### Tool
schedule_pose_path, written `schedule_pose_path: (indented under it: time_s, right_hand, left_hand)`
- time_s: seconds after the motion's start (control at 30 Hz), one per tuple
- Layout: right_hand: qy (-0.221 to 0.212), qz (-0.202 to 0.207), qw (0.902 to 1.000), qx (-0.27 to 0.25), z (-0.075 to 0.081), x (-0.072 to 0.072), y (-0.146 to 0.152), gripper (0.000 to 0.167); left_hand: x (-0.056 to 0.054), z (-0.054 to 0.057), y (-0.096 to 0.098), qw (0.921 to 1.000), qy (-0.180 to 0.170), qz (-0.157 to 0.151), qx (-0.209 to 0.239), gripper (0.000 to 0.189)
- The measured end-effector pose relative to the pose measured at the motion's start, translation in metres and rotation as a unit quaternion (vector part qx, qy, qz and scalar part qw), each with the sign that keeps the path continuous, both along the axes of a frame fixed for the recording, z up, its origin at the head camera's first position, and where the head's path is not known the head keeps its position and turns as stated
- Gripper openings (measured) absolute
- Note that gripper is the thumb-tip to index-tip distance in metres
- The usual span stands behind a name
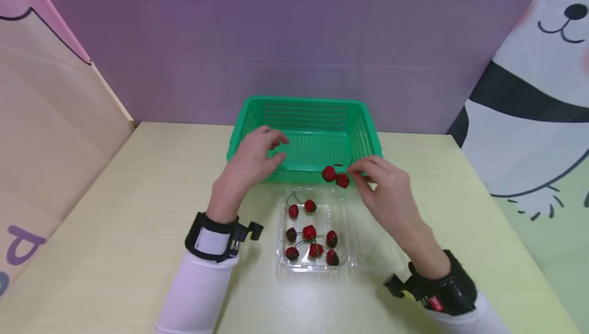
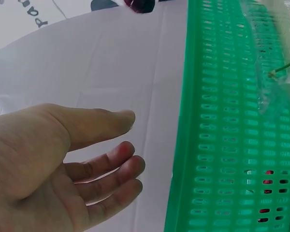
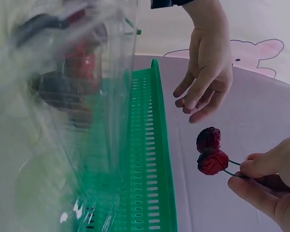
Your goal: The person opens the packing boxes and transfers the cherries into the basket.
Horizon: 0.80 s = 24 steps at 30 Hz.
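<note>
My right hand (image 1: 388, 191) pinches the thin green stems of a pair of dark red cherries (image 1: 329, 173) between thumb and forefinger. The pair hangs by the front right rim of a green plastic basket (image 1: 306, 101); in the right wrist view both cherries (image 3: 212, 162) dangle clear of the fingers. Over the basket's left side is my left hand (image 1: 250, 157), holding nothing, its thumb and fingers apart. Closer to me, a clear plastic box (image 1: 307, 268) holds several cherries (image 1: 309, 232) with stems. The basket's front wall hides part of its floor.
The box's clear lid (image 1: 377, 252) lies folded out to the right on the pale wooden table (image 1: 138, 252). Behind the basket rises a purple backdrop (image 1: 230, 32). A printed panda panel (image 1: 529, 145) borders the table on the right.
</note>
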State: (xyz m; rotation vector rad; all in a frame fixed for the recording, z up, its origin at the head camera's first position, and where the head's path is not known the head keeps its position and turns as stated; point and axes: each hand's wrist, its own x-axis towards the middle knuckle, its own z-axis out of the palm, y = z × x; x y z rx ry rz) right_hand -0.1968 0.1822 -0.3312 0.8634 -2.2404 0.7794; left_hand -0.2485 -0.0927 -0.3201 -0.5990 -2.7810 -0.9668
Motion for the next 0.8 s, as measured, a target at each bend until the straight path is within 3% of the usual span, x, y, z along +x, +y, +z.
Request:
schedule_pose_path:
  time_s: [0.17,0.57,0.8]
  right_hand:
    - [0.015,-0.008,0.9998,-0.005,0.002,-0.005,0.003,0.02]
    - [0.004,-0.047,0.9983,-0.034,0.002,-0.019,0.008,0.014]
    - [0.014,-0.063,0.9964,-0.055,0.002,-0.024,0.01,0.012]
  left_hand:
    - [0.001,0.0,0.003,0.9997,0.011,-0.021,-0.01,0.026]
    - [0.007,-0.009,0.011,0.9956,0.04,-0.067,-0.052,0.023]
    - [0.012,-0.013,0.016,0.9869,0.07,-0.139,-0.042,0.021]
